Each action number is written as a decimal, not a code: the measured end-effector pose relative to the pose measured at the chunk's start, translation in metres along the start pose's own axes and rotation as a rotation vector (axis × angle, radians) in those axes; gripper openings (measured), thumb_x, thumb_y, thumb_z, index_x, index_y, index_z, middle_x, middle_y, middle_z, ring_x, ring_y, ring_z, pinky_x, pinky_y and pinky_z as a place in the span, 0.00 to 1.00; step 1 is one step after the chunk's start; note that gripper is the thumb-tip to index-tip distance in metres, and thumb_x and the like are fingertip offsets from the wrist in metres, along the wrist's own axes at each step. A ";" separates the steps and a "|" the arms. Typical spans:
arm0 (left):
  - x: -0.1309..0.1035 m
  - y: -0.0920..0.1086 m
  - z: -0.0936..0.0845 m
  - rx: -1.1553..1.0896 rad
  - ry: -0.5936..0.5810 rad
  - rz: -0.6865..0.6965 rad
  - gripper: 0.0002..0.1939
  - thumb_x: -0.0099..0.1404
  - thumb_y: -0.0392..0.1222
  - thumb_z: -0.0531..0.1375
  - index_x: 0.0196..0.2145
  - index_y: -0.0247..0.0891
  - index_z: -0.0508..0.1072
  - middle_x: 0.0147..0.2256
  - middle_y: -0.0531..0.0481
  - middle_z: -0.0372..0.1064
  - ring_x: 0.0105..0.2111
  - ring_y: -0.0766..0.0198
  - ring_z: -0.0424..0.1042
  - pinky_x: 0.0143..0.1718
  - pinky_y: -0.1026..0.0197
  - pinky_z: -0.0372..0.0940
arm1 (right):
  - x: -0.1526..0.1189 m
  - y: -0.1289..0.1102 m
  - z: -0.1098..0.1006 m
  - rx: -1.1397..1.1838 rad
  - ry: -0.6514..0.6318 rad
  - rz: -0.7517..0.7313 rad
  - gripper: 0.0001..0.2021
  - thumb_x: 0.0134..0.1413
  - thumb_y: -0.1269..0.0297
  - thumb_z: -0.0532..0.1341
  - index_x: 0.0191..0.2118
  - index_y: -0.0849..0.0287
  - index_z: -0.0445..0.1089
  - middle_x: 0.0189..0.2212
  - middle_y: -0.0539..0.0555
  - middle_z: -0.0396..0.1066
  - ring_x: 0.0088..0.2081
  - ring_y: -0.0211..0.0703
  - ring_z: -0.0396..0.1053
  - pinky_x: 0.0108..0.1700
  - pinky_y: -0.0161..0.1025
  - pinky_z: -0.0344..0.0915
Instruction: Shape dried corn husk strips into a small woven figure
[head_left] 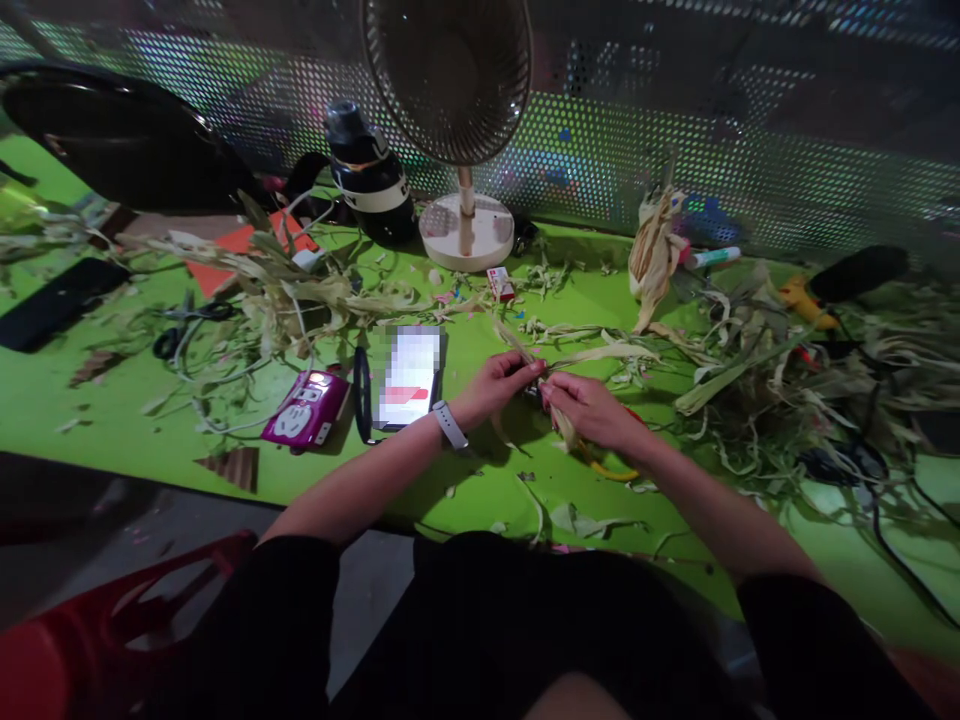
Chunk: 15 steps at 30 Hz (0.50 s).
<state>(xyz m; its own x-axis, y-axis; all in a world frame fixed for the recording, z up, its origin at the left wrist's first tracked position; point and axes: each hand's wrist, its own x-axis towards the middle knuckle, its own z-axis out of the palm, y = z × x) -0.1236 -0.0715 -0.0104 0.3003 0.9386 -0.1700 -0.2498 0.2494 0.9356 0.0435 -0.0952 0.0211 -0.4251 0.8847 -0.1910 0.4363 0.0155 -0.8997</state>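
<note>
Both my hands meet over the green table (465, 490), pinching pale strips of dried corn husk (564, 428). My left hand (499, 388), with a light watch band at the wrist, grips the strips near their upper part, thumb pressed against the fingers. Close beside it, my right hand (589, 408) is closed on the same husk, and a lower end hangs beneath its fingers. Under the right hand shows part of a yellow and red loop (611, 472), mostly hidden. A long loose husk strip (607, 354) reaches rightward just beyond the hands.
A fan (466, 232) and a black bottle (371, 185) stand at the back by a perforated metal screen. Left of my hands lie a lit phone (409, 375), a purple power strip (306, 408) and scissors (184, 325). Heaped husks (750, 400) and cables cover the right side.
</note>
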 end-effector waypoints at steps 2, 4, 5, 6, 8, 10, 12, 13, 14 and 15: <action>0.001 0.003 -0.001 -0.051 -0.016 -0.050 0.21 0.47 0.54 0.70 0.30 0.33 0.76 0.22 0.56 0.66 0.22 0.74 0.59 0.25 0.69 0.54 | -0.005 -0.008 -0.009 -0.211 0.134 -0.060 0.15 0.59 0.51 0.55 0.27 0.56 0.65 0.18 0.48 0.65 0.20 0.37 0.59 0.27 0.36 0.53; 0.000 0.005 -0.002 -0.098 -0.012 -0.077 0.22 0.45 0.53 0.71 0.30 0.33 0.77 0.21 0.56 0.65 0.21 0.75 0.57 0.23 0.69 0.53 | -0.008 -0.012 -0.018 -0.242 0.215 -0.083 0.13 0.61 0.52 0.54 0.38 0.54 0.69 0.18 0.47 0.67 0.18 0.38 0.60 0.27 0.37 0.53; 0.000 0.006 -0.002 -0.118 -0.012 -0.087 0.22 0.44 0.53 0.72 0.30 0.33 0.77 0.22 0.56 0.67 0.21 0.75 0.58 0.24 0.70 0.54 | -0.008 -0.013 -0.021 -0.225 0.219 -0.079 0.14 0.62 0.51 0.53 0.44 0.54 0.68 0.18 0.47 0.68 0.17 0.39 0.60 0.27 0.38 0.53; -0.001 0.007 -0.002 -0.139 -0.010 -0.094 0.22 0.43 0.53 0.72 0.31 0.33 0.78 0.24 0.55 0.68 0.22 0.75 0.60 0.25 0.70 0.55 | -0.007 -0.013 -0.023 -0.219 0.202 -0.068 0.16 0.62 0.51 0.53 0.48 0.53 0.67 0.18 0.47 0.68 0.16 0.39 0.60 0.27 0.38 0.54; -0.002 0.006 -0.002 -0.165 -0.008 -0.107 0.22 0.43 0.53 0.72 0.31 0.34 0.78 0.26 0.54 0.71 0.24 0.74 0.63 0.26 0.70 0.57 | -0.005 -0.011 -0.025 -0.282 0.159 -0.038 0.17 0.61 0.50 0.54 0.49 0.54 0.67 0.18 0.48 0.69 0.17 0.41 0.62 0.27 0.38 0.54; -0.004 0.006 -0.002 -0.148 -0.033 -0.113 0.20 0.45 0.53 0.72 0.30 0.34 0.78 0.26 0.53 0.70 0.24 0.74 0.63 0.26 0.70 0.56 | -0.002 -0.008 -0.024 -0.392 0.156 -0.034 0.17 0.61 0.48 0.54 0.43 0.55 0.69 0.20 0.50 0.70 0.20 0.43 0.65 0.28 0.38 0.53; -0.006 0.006 -0.002 -0.090 -0.089 -0.123 0.18 0.48 0.52 0.70 0.29 0.33 0.78 0.23 0.54 0.68 0.22 0.75 0.61 0.24 0.70 0.55 | 0.000 -0.007 -0.023 -0.461 0.181 -0.069 0.16 0.61 0.48 0.53 0.37 0.55 0.69 0.22 0.52 0.72 0.23 0.44 0.67 0.29 0.38 0.53; -0.007 0.007 -0.002 -0.059 -0.122 -0.128 0.17 0.49 0.52 0.70 0.28 0.33 0.78 0.22 0.55 0.67 0.21 0.75 0.59 0.24 0.70 0.54 | 0.000 -0.007 -0.022 -0.477 0.195 -0.092 0.16 0.61 0.49 0.53 0.35 0.55 0.68 0.22 0.52 0.73 0.24 0.44 0.68 0.29 0.38 0.53; -0.007 0.008 -0.003 -0.035 -0.152 -0.128 0.17 0.50 0.51 0.70 0.28 0.32 0.78 0.21 0.55 0.66 0.21 0.75 0.59 0.24 0.70 0.54 | 0.000 -0.007 -0.022 -0.487 0.205 -0.112 0.15 0.62 0.50 0.53 0.35 0.55 0.68 0.23 0.52 0.73 0.25 0.44 0.68 0.29 0.37 0.53; -0.007 0.009 -0.004 -0.017 -0.181 -0.128 0.16 0.51 0.50 0.69 0.28 0.32 0.78 0.22 0.54 0.67 0.22 0.75 0.60 0.25 0.70 0.55 | 0.000 -0.007 -0.021 -0.495 0.212 -0.126 0.14 0.62 0.51 0.53 0.34 0.55 0.68 0.24 0.52 0.74 0.25 0.44 0.68 0.30 0.37 0.53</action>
<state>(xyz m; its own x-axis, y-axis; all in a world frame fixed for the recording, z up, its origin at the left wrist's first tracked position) -0.1315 -0.0749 -0.0019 0.4907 0.8412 -0.2272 -0.2139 0.3690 0.9045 0.0574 -0.0859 0.0356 -0.3516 0.9355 0.0351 0.7347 0.2990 -0.6089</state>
